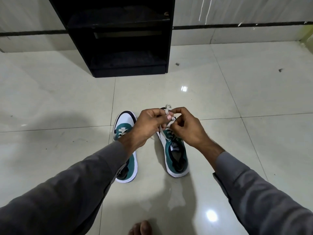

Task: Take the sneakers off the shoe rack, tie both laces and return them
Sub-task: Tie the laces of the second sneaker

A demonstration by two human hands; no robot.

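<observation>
Two green-and-white sneakers stand side by side on the tiled floor, toes pointing away from me. The left sneaker is partly covered by my left forearm. Over the right sneaker both hands work its white lace. My left hand pinches a loop of the lace between thumb and fingers. My right hand pinches the other part of the lace just beside it. The toe of the right sneaker is hidden behind my hands.
A black shoe rack with open shelves stands against the wall straight ahead, beyond the sneakers. Glossy pale floor tiles surround the shoes. A bare foot shows at the bottom edge.
</observation>
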